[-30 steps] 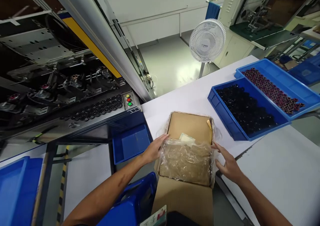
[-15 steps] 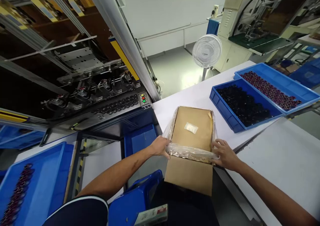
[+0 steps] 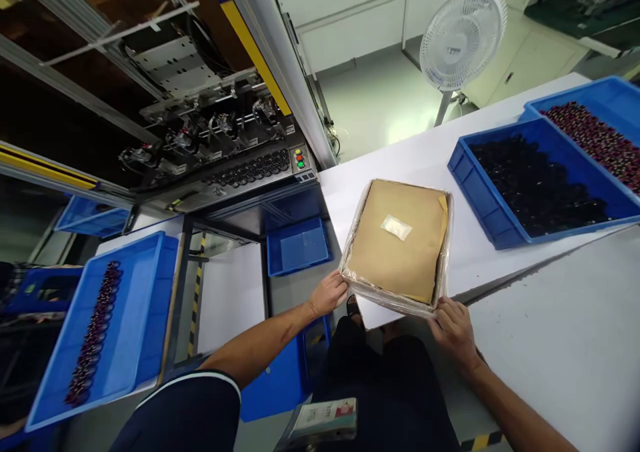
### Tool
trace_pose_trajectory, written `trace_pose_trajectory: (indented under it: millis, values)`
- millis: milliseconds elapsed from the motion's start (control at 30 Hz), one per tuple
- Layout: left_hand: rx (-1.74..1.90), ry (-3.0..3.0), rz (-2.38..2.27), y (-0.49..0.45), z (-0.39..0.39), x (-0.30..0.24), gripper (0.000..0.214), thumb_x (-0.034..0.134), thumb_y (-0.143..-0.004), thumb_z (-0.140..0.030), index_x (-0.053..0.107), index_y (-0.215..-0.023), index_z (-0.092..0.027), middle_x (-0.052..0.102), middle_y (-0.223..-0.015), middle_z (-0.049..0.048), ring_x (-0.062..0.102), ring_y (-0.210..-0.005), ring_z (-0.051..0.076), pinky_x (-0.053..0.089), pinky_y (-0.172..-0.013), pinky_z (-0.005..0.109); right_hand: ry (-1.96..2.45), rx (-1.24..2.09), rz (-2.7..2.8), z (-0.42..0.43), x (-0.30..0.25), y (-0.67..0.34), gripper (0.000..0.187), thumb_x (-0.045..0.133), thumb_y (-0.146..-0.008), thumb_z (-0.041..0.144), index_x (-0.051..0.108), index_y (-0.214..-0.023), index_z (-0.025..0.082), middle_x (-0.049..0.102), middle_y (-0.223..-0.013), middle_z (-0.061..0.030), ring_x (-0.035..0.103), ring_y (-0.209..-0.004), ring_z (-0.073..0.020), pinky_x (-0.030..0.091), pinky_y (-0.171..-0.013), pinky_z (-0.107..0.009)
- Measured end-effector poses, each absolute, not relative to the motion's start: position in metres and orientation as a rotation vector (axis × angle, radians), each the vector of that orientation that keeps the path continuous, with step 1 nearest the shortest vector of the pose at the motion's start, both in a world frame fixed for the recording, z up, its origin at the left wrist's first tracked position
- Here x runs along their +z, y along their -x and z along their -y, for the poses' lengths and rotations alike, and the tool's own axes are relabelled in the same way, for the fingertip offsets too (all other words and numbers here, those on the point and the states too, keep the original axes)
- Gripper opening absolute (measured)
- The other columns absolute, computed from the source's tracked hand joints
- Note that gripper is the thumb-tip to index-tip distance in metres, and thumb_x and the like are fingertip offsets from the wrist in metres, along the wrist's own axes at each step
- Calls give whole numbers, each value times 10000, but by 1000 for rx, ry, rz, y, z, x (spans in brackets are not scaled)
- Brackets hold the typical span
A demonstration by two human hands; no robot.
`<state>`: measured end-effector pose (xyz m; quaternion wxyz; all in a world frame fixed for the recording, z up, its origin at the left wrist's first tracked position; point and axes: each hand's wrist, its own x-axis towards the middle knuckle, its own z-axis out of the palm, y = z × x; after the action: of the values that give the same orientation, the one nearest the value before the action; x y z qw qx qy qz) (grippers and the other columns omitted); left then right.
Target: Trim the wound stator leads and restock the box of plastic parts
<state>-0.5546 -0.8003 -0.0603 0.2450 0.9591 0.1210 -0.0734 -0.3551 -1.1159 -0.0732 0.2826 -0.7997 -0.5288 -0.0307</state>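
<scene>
A brown cardboard box (image 3: 395, 245) lined with clear plastic film sits at the near edge of the white table (image 3: 410, 165). A small white packet (image 3: 397, 227) lies on the cardboard sheet inside it. My left hand (image 3: 327, 294) grips the box's near left corner, fingers curled on the plastic rim. My right hand (image 3: 453, 329) holds the near right corner, fingers closed on the edge.
Two blue trays of small dark parts (image 3: 537, 182) (image 3: 595, 129) stand to the right. A white fan (image 3: 463, 39) stands behind the table. On the left are a machine with coloured buttons (image 3: 299, 159), a small blue bin (image 3: 299, 245) and a blue tray (image 3: 107, 325) with parts.
The box's front flap and the bunched plastic have gone down; the box now lies flat with the liner tucked. Both hands moved to its near corners. My view shifted down and left.
</scene>
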Motion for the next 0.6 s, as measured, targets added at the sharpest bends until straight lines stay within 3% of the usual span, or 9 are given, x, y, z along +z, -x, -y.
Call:
trace_pose_trajectory:
  millis: [133,300,467,533,600]
  values:
    - [-135,-2542,-433,562,813,-107,359,367,-991,-293,644,-776,-218,688,-871,112,657,-960,231,506,-1085,502,2156,-76,1319,1127,-108,369,129,551,-975,156,670,-1015,188,715,-1030,-110,623,-1186,-283,486,-952,-437]
    - [-97,-2393,-602,565,815,-148,278,501,-971,-358,685,-876,-173,723,-937,103,677,-1013,230,544,-1017,479,2172,-20,1210,1135,-156,385,197,542,-971,209,723,-1045,185,733,-1085,-138,642,-1198,-311,552,-968,-491]
    - [108,-2173,-804,582,827,-146,263,555,-921,-302,713,-1089,-177,725,-1238,117,602,-1304,281,394,-1204,499,2159,137,1130,1162,-157,426,315,466,-976,342,752,-1050,235,755,-1113,-107,691,-1130,-308,624,-864,-473]
    - [257,-2059,-986,582,841,-139,380,463,-956,-299,641,-1269,-177,649,-1396,131,503,-1424,293,326,-1249,530,2186,147,990,1173,-143,431,358,466,-977,427,741,-1104,236,752,-1135,-112,696,-1117,-317,616,-895,-495]
    - [438,-1915,-1192,568,858,-132,508,312,-1009,-320,453,-1468,-155,485,-1564,164,362,-1526,280,291,-1267,545,2233,115,768,1172,-128,417,432,482,-974,495,710,-1203,208,725,-1208,-144,676,-1151,-340,559,-1003,-546]
